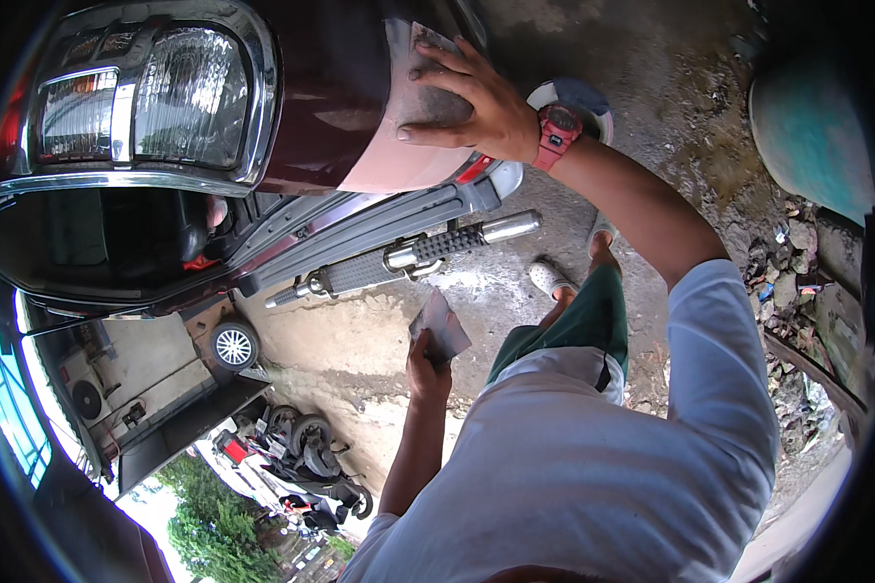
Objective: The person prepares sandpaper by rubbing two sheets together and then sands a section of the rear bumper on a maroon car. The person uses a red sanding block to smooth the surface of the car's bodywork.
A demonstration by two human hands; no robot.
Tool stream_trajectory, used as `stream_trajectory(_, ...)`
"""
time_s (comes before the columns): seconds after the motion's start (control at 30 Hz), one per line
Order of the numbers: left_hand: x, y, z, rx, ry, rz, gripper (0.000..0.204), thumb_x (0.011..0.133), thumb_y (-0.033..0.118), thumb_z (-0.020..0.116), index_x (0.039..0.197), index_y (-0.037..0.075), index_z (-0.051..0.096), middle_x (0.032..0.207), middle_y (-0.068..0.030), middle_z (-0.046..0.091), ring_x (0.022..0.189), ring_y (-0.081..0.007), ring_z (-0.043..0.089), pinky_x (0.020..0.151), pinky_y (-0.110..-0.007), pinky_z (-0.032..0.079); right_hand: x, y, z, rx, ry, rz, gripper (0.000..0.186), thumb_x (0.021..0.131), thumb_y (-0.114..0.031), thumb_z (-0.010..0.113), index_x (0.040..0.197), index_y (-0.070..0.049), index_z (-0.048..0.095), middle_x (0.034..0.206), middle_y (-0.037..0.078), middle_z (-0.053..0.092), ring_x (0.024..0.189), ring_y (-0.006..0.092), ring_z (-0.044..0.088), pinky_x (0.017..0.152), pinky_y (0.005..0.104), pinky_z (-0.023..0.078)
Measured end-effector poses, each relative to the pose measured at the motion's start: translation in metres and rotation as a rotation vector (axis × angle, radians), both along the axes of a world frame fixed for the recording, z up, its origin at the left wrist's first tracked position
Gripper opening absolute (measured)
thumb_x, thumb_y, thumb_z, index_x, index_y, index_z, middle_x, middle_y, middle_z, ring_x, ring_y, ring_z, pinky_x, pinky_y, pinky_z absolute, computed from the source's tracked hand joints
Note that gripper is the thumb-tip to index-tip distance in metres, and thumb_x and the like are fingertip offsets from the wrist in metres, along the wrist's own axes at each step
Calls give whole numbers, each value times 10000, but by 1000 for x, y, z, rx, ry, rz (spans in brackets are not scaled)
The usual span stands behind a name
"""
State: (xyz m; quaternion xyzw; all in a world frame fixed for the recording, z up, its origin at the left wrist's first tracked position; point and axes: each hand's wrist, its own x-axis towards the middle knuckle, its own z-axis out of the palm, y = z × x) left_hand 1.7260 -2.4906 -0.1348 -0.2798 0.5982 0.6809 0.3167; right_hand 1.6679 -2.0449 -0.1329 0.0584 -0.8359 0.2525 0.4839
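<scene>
A dark maroon vehicle (pixel 321 107) fills the upper left, and its corner carries a dull pinkish patch (pixel 384 160). On that patch my right hand (pixel 462 102) lies flat with fingers spread, a red watch (pixel 558 134) on its wrist. Under those fingers shows a thin greyish sheet (pixel 436 41), mostly covered, whose kind I cannot make out. Lower and to the left, away from the bodywork, my left hand (pixel 426 369) is closed on a folded grey-brown sheet (pixel 441 328), held between thumb and fingers.
A chrome-trimmed lamp (pixel 190 97) sits on the vehicle. Below its side runs a chrome step bar (pixel 437 243). A round white and dark object (pixel 578 97) lies behind my right wrist. Rubble (pixel 797 262) and a teal container (pixel 812 136) are at right; motorcycles (pixel 311 457) stand lower left.
</scene>
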Motion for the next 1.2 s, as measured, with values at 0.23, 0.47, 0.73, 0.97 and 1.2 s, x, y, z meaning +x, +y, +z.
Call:
stream_trajectory(0.23,-9,5,-4,-30,-20,17,388,1008,184,586,1365,37,548,1303,-102,640,1226,-260,617,1074,-408,479,5,-9,-46,10,5,25,667,838,-161,759,1317,-592,589,1397,59,478,1473,382,357,1184,759,236)
stream_trajectory(0.47,-23,13,7,58,0,-5,330,1039,160,543,1327,6,591,1265,-100,669,1193,-226,636,1064,-376,489,17,-19,-73,-118,-53,-2,619,819,-143,823,1311,-468,635,1470,97,441,1479,417,350,1186,731,260)
stream_trajectory(0.73,-36,83,58,-41,510,-111,431,1060,220,554,1446,46,472,1365,-121,594,1252,-254,587,1073,-409,475,126,-128,-37,-1339,-262,142,685,919,124,513,1542,-136,393,1539,180,381,1447,323,430,1207,423,340)
stream_trajectory(0.97,-46,127,83,35,623,-165,443,1059,240,588,1430,25,475,1310,-135,606,1214,-228,583,1049,-362,469,150,-187,49,-626,-479,395,585,916,38,590,1464,-146,497,1423,195,444,1325,400,534,1015,434,566)
stream_trajectory(1.2,-54,130,109,-139,935,-441,391,1081,243,564,1364,-19,500,1241,-143,628,1102,-171,583,978,-298,457,157,-148,33,-216,-506,-25,584,863,-51,636,1394,-292,609,1358,129,502,1369,382,477,1136,600,402)
